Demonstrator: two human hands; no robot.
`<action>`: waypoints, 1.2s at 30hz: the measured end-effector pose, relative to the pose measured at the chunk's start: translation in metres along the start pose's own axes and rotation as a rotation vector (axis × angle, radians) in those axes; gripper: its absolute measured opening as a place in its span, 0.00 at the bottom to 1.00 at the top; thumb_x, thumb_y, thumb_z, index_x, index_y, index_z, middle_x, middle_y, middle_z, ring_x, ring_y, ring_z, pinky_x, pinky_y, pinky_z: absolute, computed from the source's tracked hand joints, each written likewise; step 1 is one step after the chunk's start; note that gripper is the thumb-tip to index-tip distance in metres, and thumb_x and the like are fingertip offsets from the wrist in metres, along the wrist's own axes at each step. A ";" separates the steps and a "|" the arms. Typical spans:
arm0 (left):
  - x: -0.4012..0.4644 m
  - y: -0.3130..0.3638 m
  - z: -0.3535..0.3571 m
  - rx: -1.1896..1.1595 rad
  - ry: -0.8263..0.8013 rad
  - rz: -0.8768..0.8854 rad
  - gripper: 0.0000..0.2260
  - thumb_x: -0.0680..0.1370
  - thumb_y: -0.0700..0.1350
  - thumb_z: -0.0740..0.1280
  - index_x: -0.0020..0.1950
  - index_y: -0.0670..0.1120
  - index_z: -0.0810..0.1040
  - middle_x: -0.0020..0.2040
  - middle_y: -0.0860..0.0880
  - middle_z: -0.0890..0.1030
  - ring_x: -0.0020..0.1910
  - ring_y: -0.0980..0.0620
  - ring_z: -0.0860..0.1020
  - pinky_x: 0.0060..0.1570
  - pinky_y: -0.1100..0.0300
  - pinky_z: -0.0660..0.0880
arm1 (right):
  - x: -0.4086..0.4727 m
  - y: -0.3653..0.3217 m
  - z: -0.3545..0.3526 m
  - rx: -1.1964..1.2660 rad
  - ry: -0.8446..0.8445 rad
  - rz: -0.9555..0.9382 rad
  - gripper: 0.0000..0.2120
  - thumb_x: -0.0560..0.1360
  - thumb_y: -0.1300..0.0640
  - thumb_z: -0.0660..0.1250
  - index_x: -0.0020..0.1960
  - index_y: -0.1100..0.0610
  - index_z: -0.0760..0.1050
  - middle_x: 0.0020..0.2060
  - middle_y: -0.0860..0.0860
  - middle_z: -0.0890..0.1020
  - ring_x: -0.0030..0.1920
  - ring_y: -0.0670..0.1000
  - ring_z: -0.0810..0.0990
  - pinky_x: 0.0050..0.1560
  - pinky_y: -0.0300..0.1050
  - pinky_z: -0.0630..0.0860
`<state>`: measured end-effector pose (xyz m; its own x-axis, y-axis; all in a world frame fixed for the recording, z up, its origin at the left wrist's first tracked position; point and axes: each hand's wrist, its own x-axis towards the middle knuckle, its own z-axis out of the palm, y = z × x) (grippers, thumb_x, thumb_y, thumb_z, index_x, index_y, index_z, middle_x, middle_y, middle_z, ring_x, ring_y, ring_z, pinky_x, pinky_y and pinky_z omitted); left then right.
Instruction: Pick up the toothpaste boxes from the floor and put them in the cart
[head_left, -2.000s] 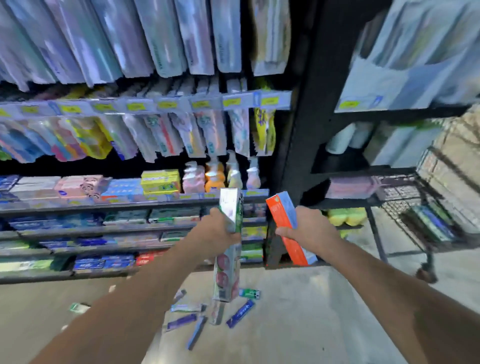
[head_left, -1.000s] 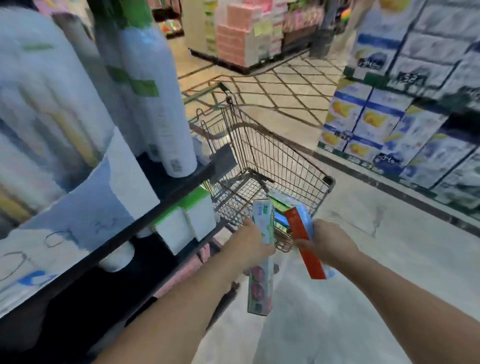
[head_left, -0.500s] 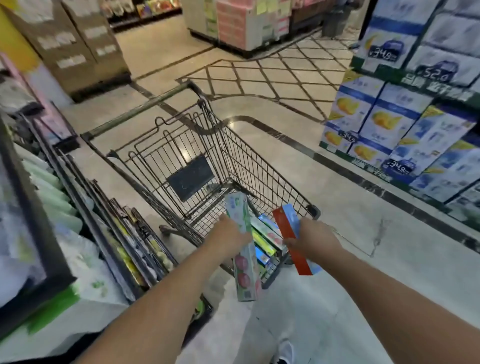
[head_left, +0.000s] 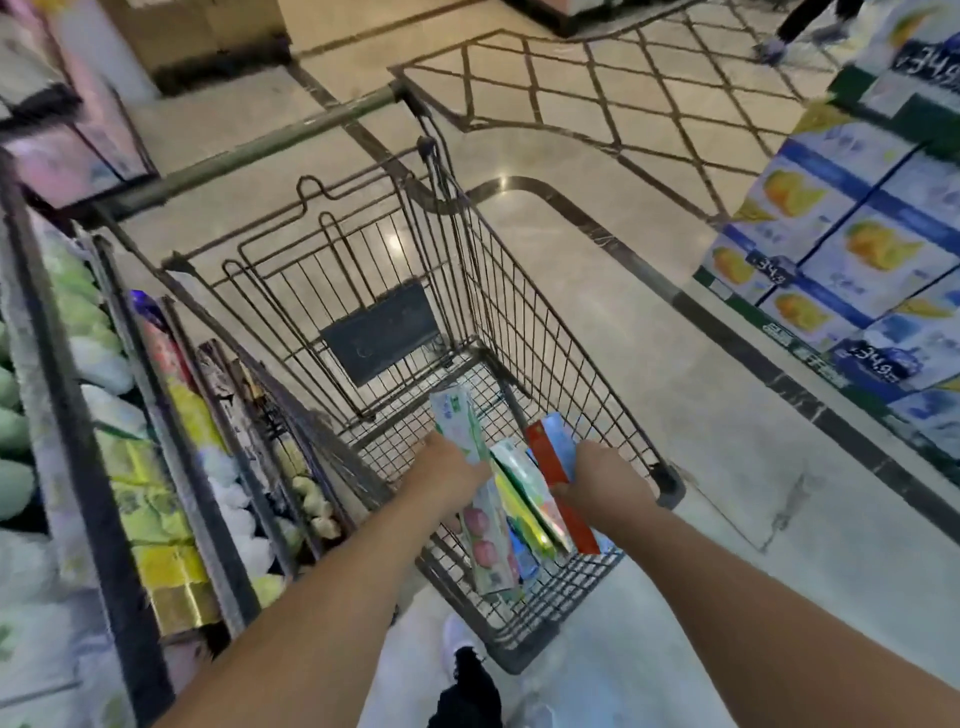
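Glossy beige floor (head_left: 649, 364) with dark inlaid lines (diamond pattern farther off), stocked shelves (head_left: 130, 467) left.

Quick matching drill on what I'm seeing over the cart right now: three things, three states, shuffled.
Things:
1. green-and-white box
2. red-and-blue box
3. cart

States:
a. gripped by the right hand
b. standing on the floor beside the shelves, with boxes already inside
c. gripped by the left hand

Pairs: 1-c, 2-a, 3-b

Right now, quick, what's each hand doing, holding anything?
Left hand: closed around the green-and-white toothpaste box, over the cart.
Right hand: closed around the red-and-blue toothpaste box, also over it.
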<state>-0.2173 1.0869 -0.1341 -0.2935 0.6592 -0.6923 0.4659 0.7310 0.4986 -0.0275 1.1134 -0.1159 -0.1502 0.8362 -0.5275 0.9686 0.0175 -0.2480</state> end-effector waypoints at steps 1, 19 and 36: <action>0.017 -0.004 0.007 -0.004 0.005 -0.017 0.25 0.74 0.52 0.71 0.60 0.40 0.63 0.51 0.45 0.78 0.43 0.46 0.82 0.37 0.54 0.82 | 0.014 0.000 0.009 -0.001 -0.011 0.004 0.12 0.76 0.49 0.66 0.47 0.55 0.66 0.40 0.51 0.72 0.39 0.53 0.74 0.38 0.44 0.69; 0.219 -0.071 0.040 0.078 0.163 -0.270 0.31 0.72 0.57 0.72 0.66 0.38 0.69 0.60 0.41 0.77 0.56 0.40 0.78 0.46 0.55 0.76 | 0.216 -0.066 0.126 0.091 -0.231 -0.203 0.18 0.76 0.54 0.67 0.61 0.61 0.70 0.55 0.59 0.80 0.55 0.61 0.79 0.46 0.47 0.72; 0.325 -0.132 0.057 0.017 0.291 -0.512 0.38 0.75 0.55 0.72 0.73 0.35 0.59 0.69 0.39 0.72 0.66 0.39 0.73 0.61 0.49 0.72 | 0.295 -0.101 0.236 -0.021 -0.317 -0.290 0.13 0.78 0.55 0.63 0.58 0.61 0.73 0.54 0.60 0.81 0.56 0.62 0.79 0.46 0.47 0.71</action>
<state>-0.3269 1.1944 -0.4545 -0.7007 0.2463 -0.6696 0.2174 0.9676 0.1284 -0.2168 1.2289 -0.4383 -0.4673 0.5853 -0.6626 0.8805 0.2410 -0.4081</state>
